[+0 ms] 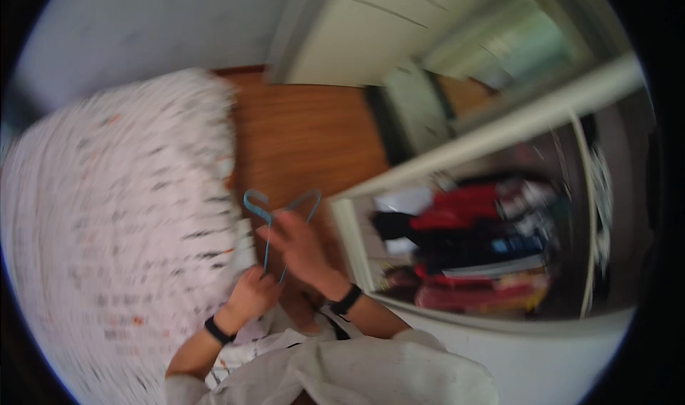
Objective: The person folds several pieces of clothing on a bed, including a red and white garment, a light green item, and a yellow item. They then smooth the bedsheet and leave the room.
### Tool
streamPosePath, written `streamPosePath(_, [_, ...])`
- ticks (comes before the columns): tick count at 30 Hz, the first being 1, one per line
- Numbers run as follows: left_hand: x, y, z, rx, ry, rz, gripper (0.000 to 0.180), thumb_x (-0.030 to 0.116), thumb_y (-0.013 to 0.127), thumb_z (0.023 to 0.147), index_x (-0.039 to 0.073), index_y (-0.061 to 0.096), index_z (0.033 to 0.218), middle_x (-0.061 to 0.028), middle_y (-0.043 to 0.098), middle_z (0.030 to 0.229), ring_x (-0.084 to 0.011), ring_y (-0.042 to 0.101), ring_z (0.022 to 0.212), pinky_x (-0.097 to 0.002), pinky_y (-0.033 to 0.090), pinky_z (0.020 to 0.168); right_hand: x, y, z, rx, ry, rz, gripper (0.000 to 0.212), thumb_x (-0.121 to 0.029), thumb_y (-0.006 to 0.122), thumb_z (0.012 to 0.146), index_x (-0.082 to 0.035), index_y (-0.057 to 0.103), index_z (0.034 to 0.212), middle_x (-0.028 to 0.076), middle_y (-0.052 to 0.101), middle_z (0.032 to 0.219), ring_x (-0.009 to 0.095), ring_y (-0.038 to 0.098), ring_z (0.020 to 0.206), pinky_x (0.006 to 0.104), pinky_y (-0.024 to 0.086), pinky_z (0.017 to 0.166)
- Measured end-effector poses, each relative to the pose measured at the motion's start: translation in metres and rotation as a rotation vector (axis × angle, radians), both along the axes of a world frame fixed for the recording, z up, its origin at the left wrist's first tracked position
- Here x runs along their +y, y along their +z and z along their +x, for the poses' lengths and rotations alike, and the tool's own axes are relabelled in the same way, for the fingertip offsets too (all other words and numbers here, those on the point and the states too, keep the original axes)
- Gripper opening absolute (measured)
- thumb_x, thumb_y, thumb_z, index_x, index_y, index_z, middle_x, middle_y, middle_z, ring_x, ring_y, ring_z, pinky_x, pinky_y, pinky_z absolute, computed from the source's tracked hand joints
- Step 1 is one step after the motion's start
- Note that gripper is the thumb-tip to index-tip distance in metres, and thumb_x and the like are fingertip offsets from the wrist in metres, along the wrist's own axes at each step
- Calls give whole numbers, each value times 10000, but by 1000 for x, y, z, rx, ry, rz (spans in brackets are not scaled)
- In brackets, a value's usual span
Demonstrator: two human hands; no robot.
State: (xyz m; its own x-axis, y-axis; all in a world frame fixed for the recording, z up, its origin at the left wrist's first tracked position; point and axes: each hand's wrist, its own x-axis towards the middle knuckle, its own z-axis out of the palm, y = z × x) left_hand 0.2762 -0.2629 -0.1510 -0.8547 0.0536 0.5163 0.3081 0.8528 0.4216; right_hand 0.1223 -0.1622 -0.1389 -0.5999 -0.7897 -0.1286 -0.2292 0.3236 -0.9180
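Observation:
A thin blue clothes hanger (pixel 255 206) is in front of me, between the bed and the wardrobe. My left hand (pixel 254 295) is closed around its lower end. Over the hanger's middle lies my right hand (pixel 303 251), its fingers stretched toward the hook and slightly apart. Those fingers touch or overlap the wire; motion blur hides the exact contact. No garment shows on the hanger. Both wrists wear black bands.
On the left is a bed with a white patterned cover (pixel 121 226). To the right, an open wardrobe (pixel 349 241) holds several folded or stacked clothes (pixel 478 241). Wooden floor (pixel 307 134) runs between them toward a pale door (pixel 357 37).

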Motion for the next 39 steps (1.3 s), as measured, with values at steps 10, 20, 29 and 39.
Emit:
streamPosePath(10, [265, 61, -73, -29, -140, 274, 218, 53, 667, 720, -12, 538, 883, -154, 573, 904, -350, 552, 839, -408, 470, 696, 312, 5, -38, 963, -312, 38, 249, -240, 688, 721, -80, 540, 601, 36, 481, 635, 243, 506, 743, 341, 430, 696])
streamPosePath(20, [403, 127, -179, -591, -189, 716, 317, 221, 488, 934, -18, 629, 779, -68, 629, 676, -134, 560, 568, -264, 433, 525, 491, 78, -99, 630, -490, -92, 279, -82, 644, 726, -102, 589, 999, 124, 466, 1222, 364, 441, 1083, 423, 388, 910])
streamPosePath(29, [428, 258, -363, -28, -113, 307, 260, 192, 465, 930, -7, 605, 836, -131, 598, 611, -246, 597, 562, -332, 446, 526, 557, 38, -107, 464, -649, -55, 174, -69, 602, 761, -37, 573, 929, 161, 567, 968, 335, 566, 903, 362, 465, 761])
streamPosePath(39, [573, 306, -599, 238, -308, 598, 266, 178, 531, 853, -37, 575, 704, -271, 562, 690, -449, 557, 679, -502, 445, 597, 606, 34, -69, 216, -911, 107, 143, -145, 592, 823, -52, 595, 930, 139, 633, 839, 263, 630, 744, 323, 481, 651])
